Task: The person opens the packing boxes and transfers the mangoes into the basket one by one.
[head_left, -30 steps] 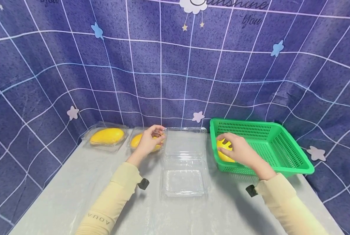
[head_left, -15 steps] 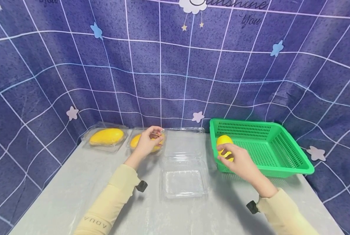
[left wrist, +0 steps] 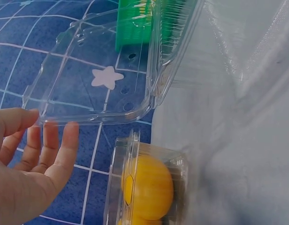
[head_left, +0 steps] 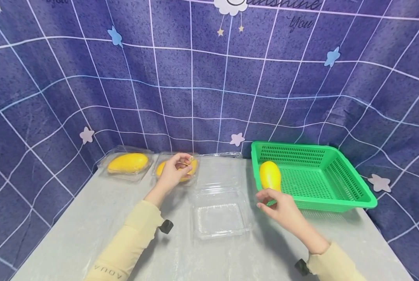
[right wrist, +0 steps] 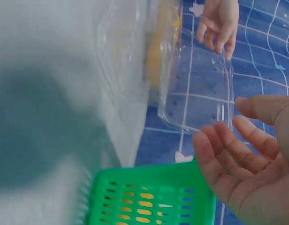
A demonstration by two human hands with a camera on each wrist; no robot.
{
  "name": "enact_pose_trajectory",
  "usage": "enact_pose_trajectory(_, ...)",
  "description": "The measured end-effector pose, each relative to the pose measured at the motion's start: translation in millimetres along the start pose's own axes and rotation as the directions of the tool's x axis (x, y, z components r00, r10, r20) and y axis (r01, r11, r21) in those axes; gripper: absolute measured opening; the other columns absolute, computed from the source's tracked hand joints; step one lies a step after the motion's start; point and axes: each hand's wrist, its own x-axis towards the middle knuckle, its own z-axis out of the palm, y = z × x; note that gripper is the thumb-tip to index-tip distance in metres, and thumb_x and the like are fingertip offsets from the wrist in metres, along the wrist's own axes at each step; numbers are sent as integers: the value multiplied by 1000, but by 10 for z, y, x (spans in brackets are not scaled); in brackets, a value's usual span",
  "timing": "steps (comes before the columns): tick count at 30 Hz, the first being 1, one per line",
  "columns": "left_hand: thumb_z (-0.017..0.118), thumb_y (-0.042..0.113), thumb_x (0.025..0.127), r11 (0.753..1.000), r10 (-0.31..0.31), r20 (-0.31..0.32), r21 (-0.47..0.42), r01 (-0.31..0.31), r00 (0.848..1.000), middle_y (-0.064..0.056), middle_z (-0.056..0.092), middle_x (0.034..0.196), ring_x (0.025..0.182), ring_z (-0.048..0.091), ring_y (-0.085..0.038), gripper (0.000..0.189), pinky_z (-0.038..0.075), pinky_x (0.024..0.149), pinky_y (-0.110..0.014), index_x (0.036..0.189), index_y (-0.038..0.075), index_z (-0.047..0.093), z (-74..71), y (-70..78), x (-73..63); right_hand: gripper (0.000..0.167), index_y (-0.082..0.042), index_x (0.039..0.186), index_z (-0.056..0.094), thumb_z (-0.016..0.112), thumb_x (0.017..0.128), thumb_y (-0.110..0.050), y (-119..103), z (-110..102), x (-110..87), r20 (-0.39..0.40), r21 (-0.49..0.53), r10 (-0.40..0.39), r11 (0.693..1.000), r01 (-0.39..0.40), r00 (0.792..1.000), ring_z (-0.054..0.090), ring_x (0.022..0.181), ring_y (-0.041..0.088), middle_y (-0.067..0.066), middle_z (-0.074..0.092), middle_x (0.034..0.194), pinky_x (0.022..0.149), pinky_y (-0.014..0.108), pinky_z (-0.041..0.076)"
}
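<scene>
A clear plastic clamshell container [head_left: 220,219] stands open, its lid [head_left: 218,171] raised at the back. My left hand [head_left: 174,172] pinches that lid's left corner between thumb and fingers, as the left wrist view shows at the lid edge [left wrist: 100,117]. Behind this hand lies a closed clamshell with a yellow mango [left wrist: 149,187] inside. Near the front left corner of the green basket [head_left: 330,203], my right hand [head_left: 283,208] holds nothing, its fingers loosely bent. One mango [head_left: 270,175] leans inside the basket's left end, just beyond those fingers.
Another closed clamshell holding a mango [head_left: 127,163] sits at the far left of the grey table [head_left: 125,210]. A blue gridded curtain [head_left: 209,97] hangs right behind the containers and basket.
My right hand has let go of the mango in the basket and drawn back toward me. The left hand has shifted slightly left, and the lid's left side has moved with it.
</scene>
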Motion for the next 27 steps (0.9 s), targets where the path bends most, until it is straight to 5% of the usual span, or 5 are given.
enact_pose_trajectory(5, 58, -14, 83, 1000, 3, 2, 19, -3, 1000, -31, 50, 103, 81, 55, -23, 33, 59, 71, -45, 116, -12, 52, 23, 136, -85, 21, -11, 97, 66, 74, 78, -6, 28, 78, -84, 24, 6, 48, 999, -48, 999, 63, 75, 9, 1, 69, 89, 60, 20, 55)
enact_pose_trajectory(10, 59, -14, 82, 999, 10, -10, 42, -9, 1000, -30, 51, 101, 80, 55, -22, 33, 60, 69, -42, 114, -12, 53, 31, 164, -110, 25, -8, 105, 63, 70, 82, -6, 79, 137, -153, 136, 105, 202, 970, -217, 970, 64, 79, 15, 4, 68, 92, 57, 21, 56)
enact_pose_trajectory(16, 60, -13, 82, 999, -13, -9, 37, 14, 1000, -26, 52, 99, 79, 56, -19, 34, 59, 71, -46, 115, -11, 53, 26, 155, -127, 37, 6, 119, 52, 64, 87, -8, 131, 201, -223, 307, 291, 305, 872, -394, 901, 66, 79, 31, 18, 66, 95, 57, 29, 59)
enact_pose_trajectory(22, 60, -13, 83, 1000, -20, -29, 12, 21, 999, -27, 50, 100, 77, 54, -16, 34, 60, 64, -31, 116, -12, 51, 33, 170, -177, 50, 13, 127, 40, 62, 90, -14, 165, 276, -275, 437, 464, 309, 727, -506, 845, 65, 79, 36, 22, 63, 91, 63, 41, 60)
enact_pose_trajectory(27, 59, -15, 82, 1000, -6, -38, 22, 6, 999, -31, 50, 100, 75, 54, -17, 35, 60, 66, -36, 117, -13, 51, 30, 170, -224, 46, 14, 125, 38, 58, 91, -11, 182, 339, -312, 498, 534, 305, 630, -564, 812, 66, 77, 32, 21, 63, 87, 67, 47, 59)
